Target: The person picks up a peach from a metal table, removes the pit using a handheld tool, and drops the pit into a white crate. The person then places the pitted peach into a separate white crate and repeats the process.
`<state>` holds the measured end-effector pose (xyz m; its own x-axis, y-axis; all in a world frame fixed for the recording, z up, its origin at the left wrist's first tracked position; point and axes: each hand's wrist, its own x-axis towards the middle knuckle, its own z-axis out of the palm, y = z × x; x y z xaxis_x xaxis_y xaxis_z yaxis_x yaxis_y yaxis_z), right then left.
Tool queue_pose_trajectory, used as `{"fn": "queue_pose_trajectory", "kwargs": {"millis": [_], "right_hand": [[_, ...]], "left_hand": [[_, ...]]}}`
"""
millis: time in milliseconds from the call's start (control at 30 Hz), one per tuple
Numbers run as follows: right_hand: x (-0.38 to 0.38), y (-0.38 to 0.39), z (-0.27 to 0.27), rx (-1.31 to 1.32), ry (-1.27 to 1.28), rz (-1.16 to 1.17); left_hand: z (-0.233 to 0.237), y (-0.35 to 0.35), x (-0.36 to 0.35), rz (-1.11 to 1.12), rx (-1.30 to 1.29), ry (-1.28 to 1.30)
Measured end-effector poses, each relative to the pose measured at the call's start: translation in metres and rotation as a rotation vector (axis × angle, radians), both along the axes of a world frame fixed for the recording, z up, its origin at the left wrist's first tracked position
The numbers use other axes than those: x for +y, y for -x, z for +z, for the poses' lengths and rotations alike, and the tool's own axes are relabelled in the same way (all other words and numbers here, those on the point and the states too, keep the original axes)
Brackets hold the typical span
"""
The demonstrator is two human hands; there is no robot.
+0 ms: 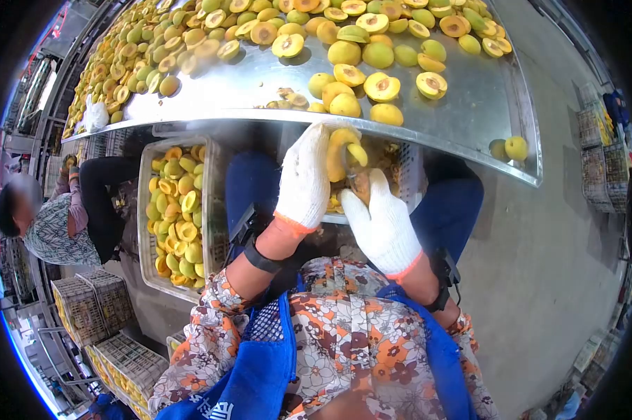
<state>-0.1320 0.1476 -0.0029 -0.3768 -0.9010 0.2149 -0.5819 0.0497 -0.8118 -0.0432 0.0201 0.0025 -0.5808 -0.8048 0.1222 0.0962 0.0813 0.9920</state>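
Note:
Gloved in white, my left hand [307,171] is closed on a yellow fruit piece [337,155], just below the near edge of the metal table [428,129]. My right hand [380,220], also in a white glove, has its fingers pressed round a small brownish thing close to the fruit; I cannot make out what it is. Beneath both hands is a crate [412,171] with yellow and brown pieces in it. Many halved and whole yellow-green fruits [288,45] lie on the table.
A crate of halved fruits [179,217] stands to the left. Beyond it sits another person [60,224]. More stacked crates [95,308] are at the lower left and others [599,157] at the right. A single fruit [516,148] lies near the table's right corner.

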Motion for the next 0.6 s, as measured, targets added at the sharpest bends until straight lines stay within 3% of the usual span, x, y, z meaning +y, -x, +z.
{"fn": "queue_pose_trajectory", "kwargs": {"millis": [33, 100, 233, 333, 400, 533, 600], "right_hand": [[0.0, -0.001, -0.001, -0.058, -0.017, -0.009], [0.002, -0.003, -0.001, -0.085, -0.035, -0.016], [0.004, -0.003, 0.0, -0.16, -0.099, 0.015], [0.005, -0.003, -0.003, -0.287, -0.13, -0.001], [0.006, 0.0, 0.0, -0.361, -0.213, 0.02], [0.006, 0.006, 0.003, -0.525, -0.343, 0.128], [0.005, 0.012, -0.005, -0.577, -0.386, 0.122]], "left_hand": [[0.002, -0.001, 0.0, 0.0, -0.001, -0.002], [0.005, -0.003, -0.003, -0.041, -0.087, 0.274], [-0.011, -0.004, -0.016, -0.116, -0.069, 0.103], [-0.026, -0.009, -0.03, -0.213, -0.23, 0.057], [-0.057, -0.014, -0.038, -0.096, -0.197, 0.61], [-0.046, -0.019, -0.054, -0.237, -0.294, 0.911], [-0.041, -0.008, -0.059, -0.498, -0.253, -0.441]]}}
